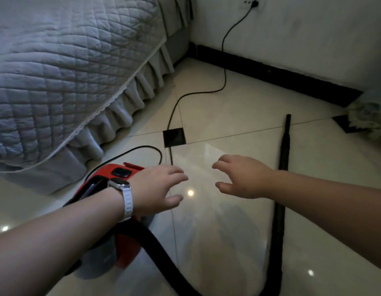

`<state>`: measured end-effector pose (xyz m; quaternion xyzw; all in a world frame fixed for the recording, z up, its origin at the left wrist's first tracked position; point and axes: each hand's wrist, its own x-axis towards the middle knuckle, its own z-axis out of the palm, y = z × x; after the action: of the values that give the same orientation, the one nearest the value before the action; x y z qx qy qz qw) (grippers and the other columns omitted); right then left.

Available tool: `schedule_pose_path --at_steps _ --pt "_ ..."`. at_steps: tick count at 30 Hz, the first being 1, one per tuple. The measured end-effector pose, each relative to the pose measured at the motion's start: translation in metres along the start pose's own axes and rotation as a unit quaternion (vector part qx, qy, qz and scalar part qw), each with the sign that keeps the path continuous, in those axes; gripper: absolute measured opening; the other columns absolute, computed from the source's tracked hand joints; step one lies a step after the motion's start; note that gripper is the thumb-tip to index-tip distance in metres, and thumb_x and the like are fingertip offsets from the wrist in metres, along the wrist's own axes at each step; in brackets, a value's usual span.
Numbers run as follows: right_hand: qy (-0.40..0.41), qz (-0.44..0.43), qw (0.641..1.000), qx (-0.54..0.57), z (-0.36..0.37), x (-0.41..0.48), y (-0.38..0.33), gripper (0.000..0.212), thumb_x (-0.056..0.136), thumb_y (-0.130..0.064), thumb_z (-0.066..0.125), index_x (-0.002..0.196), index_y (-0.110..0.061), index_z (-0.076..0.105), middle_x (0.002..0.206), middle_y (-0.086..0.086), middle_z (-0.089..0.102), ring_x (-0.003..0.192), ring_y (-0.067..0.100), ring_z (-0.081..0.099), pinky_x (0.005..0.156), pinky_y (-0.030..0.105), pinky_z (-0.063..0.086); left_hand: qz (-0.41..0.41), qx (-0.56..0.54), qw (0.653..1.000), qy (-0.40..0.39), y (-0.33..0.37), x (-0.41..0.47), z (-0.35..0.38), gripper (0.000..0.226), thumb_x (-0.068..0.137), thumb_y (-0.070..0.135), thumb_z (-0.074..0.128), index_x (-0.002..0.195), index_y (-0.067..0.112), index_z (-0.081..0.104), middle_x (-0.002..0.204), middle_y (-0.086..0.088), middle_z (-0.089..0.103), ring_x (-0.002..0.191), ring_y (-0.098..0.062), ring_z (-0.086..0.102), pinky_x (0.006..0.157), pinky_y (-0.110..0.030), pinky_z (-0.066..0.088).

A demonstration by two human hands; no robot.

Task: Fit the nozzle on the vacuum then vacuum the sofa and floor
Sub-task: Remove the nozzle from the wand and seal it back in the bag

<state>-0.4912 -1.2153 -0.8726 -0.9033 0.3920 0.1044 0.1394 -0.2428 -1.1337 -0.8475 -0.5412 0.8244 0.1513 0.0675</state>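
Observation:
A red and black vacuum (112,174) stands on the tiled floor at lower left, partly hidden by my left forearm. Its black hose (161,255) curves along the bottom and runs up into a long black tube (284,150) lying on the floor at right. My left hand (159,186), with a white watch on the wrist, hovers above the vacuum with relaxed fingers, holding nothing. Held out over the floor just left of the tube, my right hand (240,178) is empty too, its fingers loosely spread. The sofa (57,71), under a grey quilted cover, fills the upper left.
A black power cord (223,67) runs from a wall socket (250,4) across the floor to the vacuum. A dark skirting board (270,73) lines the white wall. A pale mop head (369,118) lies at the right edge.

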Motion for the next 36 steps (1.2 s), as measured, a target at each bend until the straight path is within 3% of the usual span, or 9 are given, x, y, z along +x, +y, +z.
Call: schedule_pose_path --at_steps 5,15,20,29,36 --pt "-0.029 0.058 0.998 0.005 0.029 -0.041 0.064 0.061 0.095 -0.056 0.047 0.146 -0.024 0.041 0.142 -0.001 0.048 0.121 0.023 0.052 0.094 0.036 0.048 0.058 0.04 0.997 -0.019 0.051 0.058 0.023 0.056 0.098 0.055 0.045 0.148 0.03 0.043 0.153 0.005 0.044 0.137 -0.016 0.042 0.11 -0.036 0.039" --pt "-0.079 0.18 0.979 0.061 0.099 -0.101 0.168 0.064 0.096 -0.061 0.041 0.144 -0.019 0.043 0.137 0.006 0.048 0.122 0.027 0.049 0.098 0.04 0.046 0.101 0.043 0.99 -0.094 0.135 0.142 0.085 0.059 0.099 0.056 0.041 0.149 0.024 0.041 0.154 -0.001 0.043 0.136 -0.023 0.042 0.107 -0.036 0.038" --pt "-0.093 0.264 0.952 0.127 0.129 -0.103 0.198 0.064 0.097 -0.062 0.04 0.143 -0.017 0.044 0.137 0.01 0.048 0.124 0.031 0.049 0.096 0.041 0.045 0.079 0.018 0.989 -0.121 0.163 0.174 0.119 0.063 0.099 0.059 0.038 0.151 0.022 0.038 0.153 -0.002 0.042 0.135 -0.023 0.042 0.108 -0.039 0.039" --pt "-0.065 0.382 0.897 0.211 0.161 -0.071 0.199 0.062 0.095 -0.06 0.047 0.127 -0.008 0.046 0.12 0.012 0.062 0.105 0.031 0.062 0.072 0.034 0.043 0.018 -0.05 0.989 -0.14 0.204 0.186 0.179 0.056 0.096 0.054 0.044 0.138 0.018 0.049 0.137 -0.005 0.055 0.119 -0.025 0.053 0.096 -0.043 0.047" --pt "-0.021 0.429 0.849 0.309 0.175 -0.062 0.192 0.054 0.086 -0.049 0.066 0.115 -0.005 0.052 0.111 0.012 0.065 0.096 0.03 0.064 0.076 0.035 0.053 -0.053 -0.129 0.979 -0.148 0.228 0.176 0.206 0.053 0.092 0.056 0.052 0.13 0.018 0.048 0.124 -0.007 0.052 0.104 -0.029 0.057 0.084 -0.042 0.052"
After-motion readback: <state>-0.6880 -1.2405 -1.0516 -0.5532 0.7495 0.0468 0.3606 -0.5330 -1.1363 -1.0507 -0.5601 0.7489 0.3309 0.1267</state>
